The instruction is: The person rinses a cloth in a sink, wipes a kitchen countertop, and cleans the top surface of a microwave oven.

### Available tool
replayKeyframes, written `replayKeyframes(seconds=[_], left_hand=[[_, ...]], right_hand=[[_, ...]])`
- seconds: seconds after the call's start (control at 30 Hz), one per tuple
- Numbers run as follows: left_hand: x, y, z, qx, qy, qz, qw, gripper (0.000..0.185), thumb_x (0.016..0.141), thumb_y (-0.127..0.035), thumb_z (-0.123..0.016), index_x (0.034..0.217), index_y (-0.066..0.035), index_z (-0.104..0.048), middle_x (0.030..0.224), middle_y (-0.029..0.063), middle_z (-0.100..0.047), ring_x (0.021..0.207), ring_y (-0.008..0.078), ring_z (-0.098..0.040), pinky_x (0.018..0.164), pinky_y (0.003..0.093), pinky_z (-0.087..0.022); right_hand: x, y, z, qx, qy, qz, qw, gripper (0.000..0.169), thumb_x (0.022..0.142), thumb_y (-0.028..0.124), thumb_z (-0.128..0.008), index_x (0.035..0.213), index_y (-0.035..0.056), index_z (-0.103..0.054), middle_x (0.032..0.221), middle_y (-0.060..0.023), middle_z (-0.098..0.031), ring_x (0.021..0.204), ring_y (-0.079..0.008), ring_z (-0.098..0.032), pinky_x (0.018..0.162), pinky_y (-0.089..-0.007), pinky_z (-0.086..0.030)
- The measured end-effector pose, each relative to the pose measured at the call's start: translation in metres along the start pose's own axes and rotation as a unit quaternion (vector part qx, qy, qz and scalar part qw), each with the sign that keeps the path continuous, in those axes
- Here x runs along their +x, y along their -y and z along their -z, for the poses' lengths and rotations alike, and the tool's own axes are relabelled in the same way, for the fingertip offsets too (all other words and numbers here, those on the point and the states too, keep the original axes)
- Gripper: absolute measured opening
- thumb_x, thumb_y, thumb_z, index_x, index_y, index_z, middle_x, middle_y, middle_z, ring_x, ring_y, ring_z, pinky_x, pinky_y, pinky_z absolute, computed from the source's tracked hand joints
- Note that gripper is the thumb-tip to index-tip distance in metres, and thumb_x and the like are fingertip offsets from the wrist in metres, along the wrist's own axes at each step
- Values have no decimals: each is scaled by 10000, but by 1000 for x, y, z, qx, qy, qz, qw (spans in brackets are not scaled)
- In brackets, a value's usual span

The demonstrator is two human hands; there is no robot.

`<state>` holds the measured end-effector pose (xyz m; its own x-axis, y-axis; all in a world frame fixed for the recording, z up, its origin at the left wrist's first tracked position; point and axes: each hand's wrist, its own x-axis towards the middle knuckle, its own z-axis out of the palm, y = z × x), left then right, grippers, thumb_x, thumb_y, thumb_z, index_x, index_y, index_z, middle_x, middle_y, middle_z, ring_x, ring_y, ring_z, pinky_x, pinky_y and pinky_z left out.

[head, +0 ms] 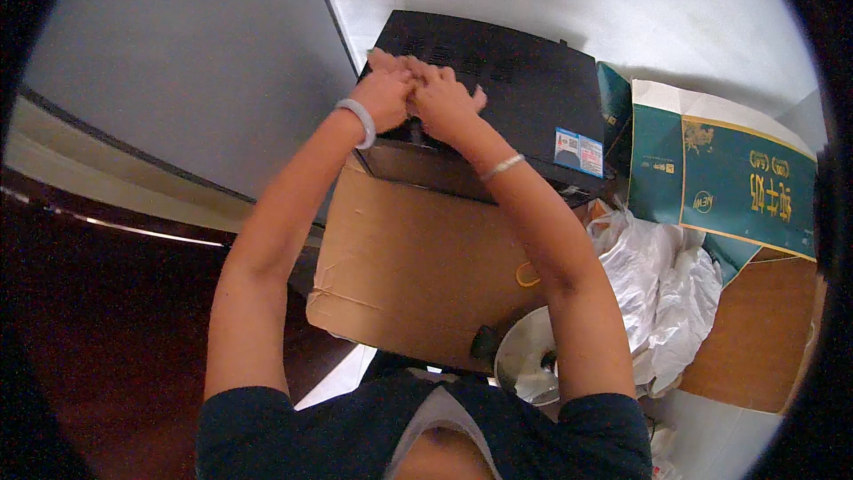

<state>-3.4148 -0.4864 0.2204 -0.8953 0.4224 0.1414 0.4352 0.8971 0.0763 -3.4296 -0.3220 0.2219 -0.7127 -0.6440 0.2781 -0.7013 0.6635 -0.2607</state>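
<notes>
My left hand (383,99), with a pale bangle on its wrist, and my right hand (445,101), with a thin bracelet, are together above the near left part of a black boxy appliance (520,97), perhaps a microwave oven. Their blurred fingers meet or overlap. Whether something small lies between them cannot be made out. Vent slots run across the appliance's top, and a blue-and-white label (578,152) is stuck at its near right corner. In front of the appliance, a flat brown cardboard surface (413,260) lies below my forearms.
Right of the appliance stands a green carton (740,180) with writing. Crumpled white plastic bags (666,293) lie before it, over a brown wooden surface (753,333). A round metal lid or pan (523,353) is partly under my right arm. A grey panel (193,60) rises at left.
</notes>
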Motion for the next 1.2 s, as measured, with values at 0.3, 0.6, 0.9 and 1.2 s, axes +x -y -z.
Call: replayKeyframes(seconds=[0.3, 0.6, 0.9, 1.2], left_hand=[[89, -150, -45, -82, -46, -84, 992, 495, 828, -194, -512, 1282, 1, -498, 1392, 186, -431, 1323, 338, -353, 1127, 415, -231], [124, -147, -46, -85, -21, -68, 994, 681, 791, -315, -559, 1391, -45, -382, 1483, 153, -312, 1383, 275, -273, 1115, 407, -245], [91, -43, -11, -97, -8, 25, 995, 580, 758, -207, -618, 1300, -43, -489, 1394, 178, -409, 1309, 321, -375, 1091, 387, -303], [64, 81, -14, 22, -67, 119, 990, 638, 797, -259, -594, 1370, -64, -392, 1420, 95, -375, 1323, 278, -330, 1061, 423, -319]], right_hand=[[-100, -105, 69, -146, -9, -55, 988, 379, 797, 170, -607, 1167, 91, -623, 1355, -53, -453, 1187, -323, -452, 888, -444, -489], [-73, -137, 65, -209, 62, -169, 961, 313, 805, 130, -589, 1101, 37, -632, 1302, -137, -485, 1139, -344, -475, 896, -442, -469], [24, -103, -2, -56, -69, -48, 995, 373, 777, 149, -618, 1145, 92, -638, 1289, -134, -545, 1190, -321, -459, 986, -474, -353], [155, -52, -56, -75, -71, 98, 990, 276, 764, 120, -589, 1010, 9, -647, 1226, -197, -555, 1124, -383, -491, 926, -498, -419]])
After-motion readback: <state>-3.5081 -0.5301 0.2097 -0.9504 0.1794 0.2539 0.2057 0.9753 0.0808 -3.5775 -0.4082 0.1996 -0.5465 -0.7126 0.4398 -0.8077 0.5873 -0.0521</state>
